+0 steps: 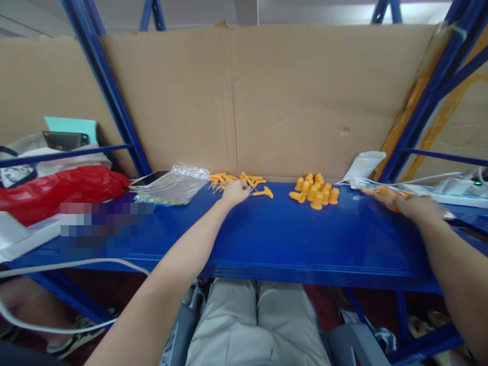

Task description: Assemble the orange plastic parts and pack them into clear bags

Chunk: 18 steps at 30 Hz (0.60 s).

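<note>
My left hand [235, 193] is closed at the pile of orange T-shaped pieces [219, 178], its fingertips curled together; whatever is between them is too small to make out. Small metal chains show among these pieces. Just right of that hand lies a single orange T-shaped piece [264, 192] with a ridged shaft. Farther right stands a group of orange cup-shaped pieces [317, 195], one of them tipped on its side. At the far right, my right hand [421, 207] is closed on a clear plastic bag [385, 195] with orange pieces inside; its fingertips are partly hidden.
Everything lies on a blue shelf [267, 239] with a cardboard sheet [305, 101] behind. Flat plastic packets [175, 185] and a red bag [64, 188] lie left. A white power strip [453, 193] with cables lies right. Blue posts [110, 91] flank the space.
</note>
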{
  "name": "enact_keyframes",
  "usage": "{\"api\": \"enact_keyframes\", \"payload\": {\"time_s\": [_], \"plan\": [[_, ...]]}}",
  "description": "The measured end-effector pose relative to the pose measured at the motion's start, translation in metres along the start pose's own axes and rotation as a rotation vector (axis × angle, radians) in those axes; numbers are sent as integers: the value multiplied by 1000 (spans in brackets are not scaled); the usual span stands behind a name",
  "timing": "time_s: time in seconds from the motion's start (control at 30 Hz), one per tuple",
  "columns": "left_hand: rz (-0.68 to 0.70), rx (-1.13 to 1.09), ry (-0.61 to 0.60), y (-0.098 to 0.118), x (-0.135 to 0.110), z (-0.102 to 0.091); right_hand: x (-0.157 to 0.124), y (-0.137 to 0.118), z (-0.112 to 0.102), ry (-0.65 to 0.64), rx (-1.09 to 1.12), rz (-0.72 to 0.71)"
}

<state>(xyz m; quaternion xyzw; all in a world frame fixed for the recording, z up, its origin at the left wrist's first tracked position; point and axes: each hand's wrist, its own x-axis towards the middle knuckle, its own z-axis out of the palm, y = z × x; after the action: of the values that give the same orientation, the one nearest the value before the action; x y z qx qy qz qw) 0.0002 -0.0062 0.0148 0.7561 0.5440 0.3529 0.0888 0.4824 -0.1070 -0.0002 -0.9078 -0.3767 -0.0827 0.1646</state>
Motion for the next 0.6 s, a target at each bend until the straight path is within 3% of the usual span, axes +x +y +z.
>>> {"api": "enact_keyframes", "payload": {"time_s": [0.07, 0.17, 0.4, 0.5, 0.6], "plan": [[64, 204, -44, -1, -1, 3, -11, -15, -10, 59, -45, 10], [147, 353, -163, -7, 0, 8, -29, -45, -29, 120, -50, -150], [232, 440, -356, -32, 12, 18, -63, -143, -58, 358, 198, -500], [237, 432, -358, -34, 13, 20, -78, -186, -62, 333, 276, -594], [243, 416, -337, -28, 11, 18, -98, -216, -57, 191, 285, -688]]}}
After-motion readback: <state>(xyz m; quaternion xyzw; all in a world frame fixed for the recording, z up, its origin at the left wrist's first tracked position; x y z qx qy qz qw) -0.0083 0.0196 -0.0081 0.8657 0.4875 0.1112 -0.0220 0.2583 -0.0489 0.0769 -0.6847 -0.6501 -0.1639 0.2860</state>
